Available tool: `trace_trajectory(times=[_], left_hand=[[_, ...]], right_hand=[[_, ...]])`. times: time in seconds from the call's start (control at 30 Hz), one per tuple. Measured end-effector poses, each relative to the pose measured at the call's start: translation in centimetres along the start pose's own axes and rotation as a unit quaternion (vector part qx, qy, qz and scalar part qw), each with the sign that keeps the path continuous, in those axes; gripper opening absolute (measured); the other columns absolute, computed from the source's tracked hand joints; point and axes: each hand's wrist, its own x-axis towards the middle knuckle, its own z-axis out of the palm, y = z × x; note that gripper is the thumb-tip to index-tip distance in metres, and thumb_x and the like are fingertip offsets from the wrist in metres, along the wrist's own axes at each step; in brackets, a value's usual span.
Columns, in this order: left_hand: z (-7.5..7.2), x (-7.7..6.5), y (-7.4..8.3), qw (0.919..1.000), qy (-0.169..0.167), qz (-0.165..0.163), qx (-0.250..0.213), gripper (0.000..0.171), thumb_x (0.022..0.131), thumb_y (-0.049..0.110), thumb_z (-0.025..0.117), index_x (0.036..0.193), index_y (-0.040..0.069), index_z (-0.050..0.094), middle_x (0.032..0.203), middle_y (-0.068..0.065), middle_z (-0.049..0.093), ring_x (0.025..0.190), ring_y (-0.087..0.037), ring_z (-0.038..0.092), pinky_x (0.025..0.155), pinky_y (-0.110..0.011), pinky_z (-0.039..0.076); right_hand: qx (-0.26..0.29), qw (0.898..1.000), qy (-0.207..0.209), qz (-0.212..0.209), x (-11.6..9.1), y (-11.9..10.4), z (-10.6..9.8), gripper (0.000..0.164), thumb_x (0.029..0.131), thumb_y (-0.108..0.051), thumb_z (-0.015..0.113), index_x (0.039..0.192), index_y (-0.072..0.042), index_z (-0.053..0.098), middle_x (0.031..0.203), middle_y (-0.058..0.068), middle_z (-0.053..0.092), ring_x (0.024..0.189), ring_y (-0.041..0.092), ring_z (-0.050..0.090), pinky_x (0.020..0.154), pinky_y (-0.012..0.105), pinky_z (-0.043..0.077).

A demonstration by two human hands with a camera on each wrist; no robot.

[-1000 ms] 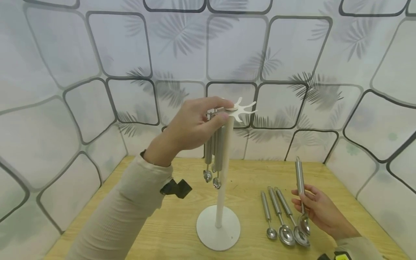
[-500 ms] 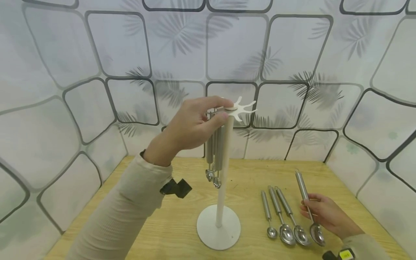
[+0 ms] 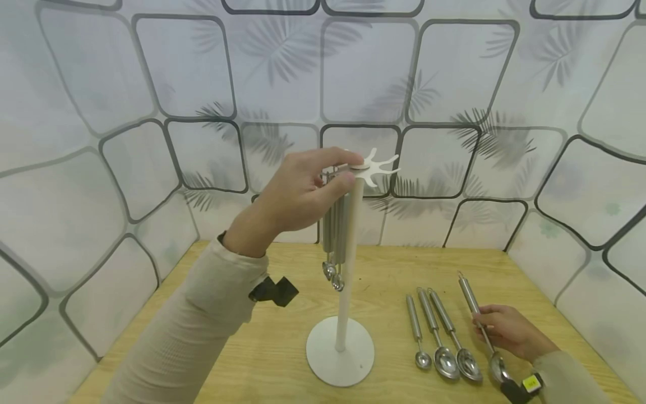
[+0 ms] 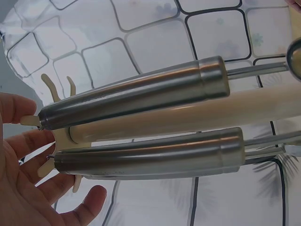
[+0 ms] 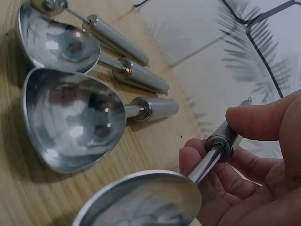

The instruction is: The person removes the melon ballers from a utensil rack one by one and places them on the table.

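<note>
Pale walls printed with rounded squares and leaves flank a wood-grain worktop; left hand grips the white stand on top, right hand pinches a spoon

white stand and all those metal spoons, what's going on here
A person is working with both hands at a wooden table. The left hand holds the top of the white stand, where several metal spoons hang from its hooks on one side. The right hand grips another spoon by its handle, beside three more spoons lying side by side on the table. Whether the gripped spoon touches the table is hard to tell.
</note>
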Motion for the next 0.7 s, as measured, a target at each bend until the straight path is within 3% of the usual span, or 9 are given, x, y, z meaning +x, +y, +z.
trace_trajectory(times=[0.2, 0.37, 0.7], left_hand=[[0.0, -0.1, 0.1, 1.0000, -0.002, -0.002, -0.001, 0.028, 0.093, 0.018, 0.056, 0.115, 0.004, 0.068, 0.108, -0.007, 0.069, 0.067, -0.016, 0.056, 0.058, -0.030, 0.049], [0.0, -0.1, 0.2, 1.0000, -0.004, -0.006, -0.002, 0.028, 0.093, 0.018, 0.056, 0.115, 0.004, 0.068, 0.109, -0.007, 0.069, 0.072, -0.016, 0.057, 0.060, -0.030, 0.050], [0.0, -0.1, 0.2, 0.9998, -0.007, -0.016, -0.012, 0.028, 0.093, 0.017, 0.057, 0.115, 0.004, 0.067, 0.110, -0.007, 0.069, 0.078, -0.018, 0.060, 0.062, -0.029, 0.052]], right_hand=[[-0.026, 0.999, 0.012, 0.020, 0.5, 0.5, 0.0, 0.050, 0.098, -0.012, 0.052, 0.128, 0.020, 0.027, 0.092, 0.010, 0.061, 0.080, 0.021, 0.062, 0.073, 0.036, 0.053], [-0.051, 0.997, 0.044, 0.036, 1.1, 0.7, 0.2, 0.049, 0.096, -0.012, 0.055, 0.125, 0.019, 0.032, 0.092, 0.009, 0.063, 0.082, 0.021, 0.064, 0.076, 0.038, 0.054], [-0.100, 0.992, 0.061, 0.051, 2.0, 0.9, 0.7, 0.050, 0.094, -0.014, 0.058, 0.124, 0.020, 0.037, 0.092, 0.008, 0.062, 0.081, 0.021, 0.062, 0.073, 0.038, 0.052]])
